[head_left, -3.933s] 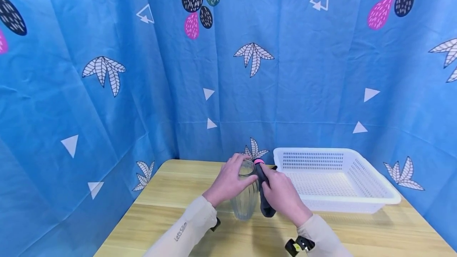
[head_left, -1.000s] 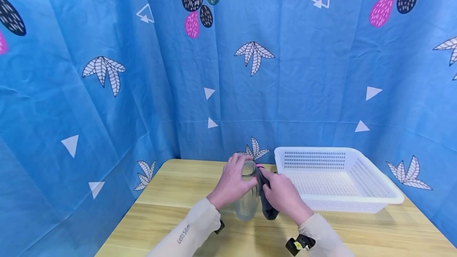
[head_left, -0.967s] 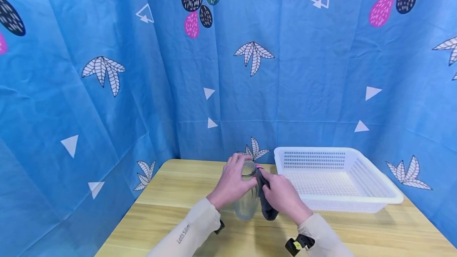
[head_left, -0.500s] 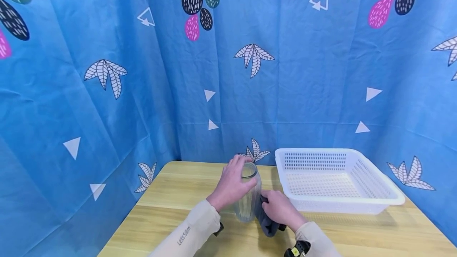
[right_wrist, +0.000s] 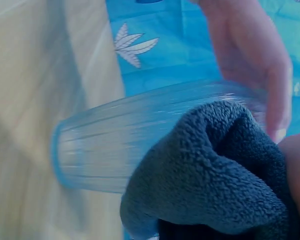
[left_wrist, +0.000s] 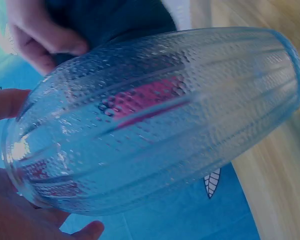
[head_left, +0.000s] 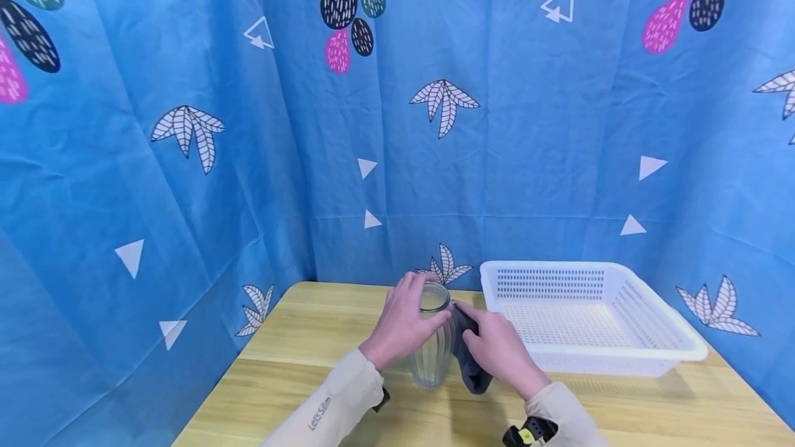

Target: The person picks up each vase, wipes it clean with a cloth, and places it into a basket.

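A clear ribbed glass vase (head_left: 430, 363) stands upright near the middle of the table, mouth up. My left hand (head_left: 400, 326) grips it around the neck, thumb on the near side. My right hand (head_left: 502, 352) holds a dark grey towel (head_left: 473, 372) against the vase's right side, just below the rim. In the right wrist view the folded, fluffy towel (right_wrist: 190, 170) covers part of the vase (right_wrist: 105, 145). The left wrist view shows the vase's bumpy, grooved glass (left_wrist: 155, 125), with a pink patch visible through it. Whether the base touches the table cannot be told.
A white perforated plastic basket (head_left: 590, 357) stands right of the hands, close to the towel. The wooden table (head_left: 298, 336) ends at a blue patterned curtain (head_left: 397, 157) behind and at both sides.
The right hand and towel slid down the vase's side half a second ago and are now back up near the rim. The left hand keeps its hold, and the vase stays about where it was.
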`<state>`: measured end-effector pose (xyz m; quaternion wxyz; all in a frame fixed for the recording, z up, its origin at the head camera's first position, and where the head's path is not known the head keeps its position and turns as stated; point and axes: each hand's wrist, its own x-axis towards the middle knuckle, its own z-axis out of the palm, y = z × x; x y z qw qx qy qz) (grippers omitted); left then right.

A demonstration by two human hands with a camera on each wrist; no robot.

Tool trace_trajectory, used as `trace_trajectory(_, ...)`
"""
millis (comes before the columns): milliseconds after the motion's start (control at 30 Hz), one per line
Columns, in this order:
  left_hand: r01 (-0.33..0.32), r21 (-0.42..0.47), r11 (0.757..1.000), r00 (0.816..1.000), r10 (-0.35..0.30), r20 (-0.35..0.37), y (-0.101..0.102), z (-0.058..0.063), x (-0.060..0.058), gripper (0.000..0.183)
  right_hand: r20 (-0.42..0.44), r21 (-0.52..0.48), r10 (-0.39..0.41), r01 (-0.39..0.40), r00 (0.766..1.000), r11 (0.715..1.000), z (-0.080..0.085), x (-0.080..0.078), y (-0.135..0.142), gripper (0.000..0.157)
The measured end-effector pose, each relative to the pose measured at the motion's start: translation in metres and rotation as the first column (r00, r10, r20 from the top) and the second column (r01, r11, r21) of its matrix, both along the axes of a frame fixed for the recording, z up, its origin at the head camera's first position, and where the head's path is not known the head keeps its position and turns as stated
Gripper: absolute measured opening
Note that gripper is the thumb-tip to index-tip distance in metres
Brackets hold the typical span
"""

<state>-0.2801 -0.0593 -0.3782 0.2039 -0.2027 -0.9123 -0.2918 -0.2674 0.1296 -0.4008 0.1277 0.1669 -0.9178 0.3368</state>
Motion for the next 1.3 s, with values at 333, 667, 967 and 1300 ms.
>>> trace_trajectory(333,0.066,0.021,0.998,0.997,-0.067,0.038,0.000,0.002,-0.001,0.057,-0.146,-0.040,-0.054,0.049,0.988,0.998,0.015,0.008,-0.003,0.056)
trace_trajectory(667,0.098,0.034,0.995,0.995,-0.098,-0.004,0.000,0.000,-0.002,0.053,-0.025,-0.116,0.136,-0.138,0.990,0.984,-0.011,0.003,-0.007,0.101)
trace_trajectory(967,0.099,0.035,0.994,0.995,-0.099,-0.008,-0.002,-0.003,-0.004,0.051,0.021,-0.006,0.080,-0.080,0.997,0.997,-0.026,0.000,-0.009,0.092)
trace_trajectory(1300,0.082,-0.053,0.995,0.996,-0.084,-0.021,-0.005,-0.005,-0.005,0.055,0.152,0.091,0.114,-0.129,0.982,0.988,-0.051,-0.009,-0.004,0.074)
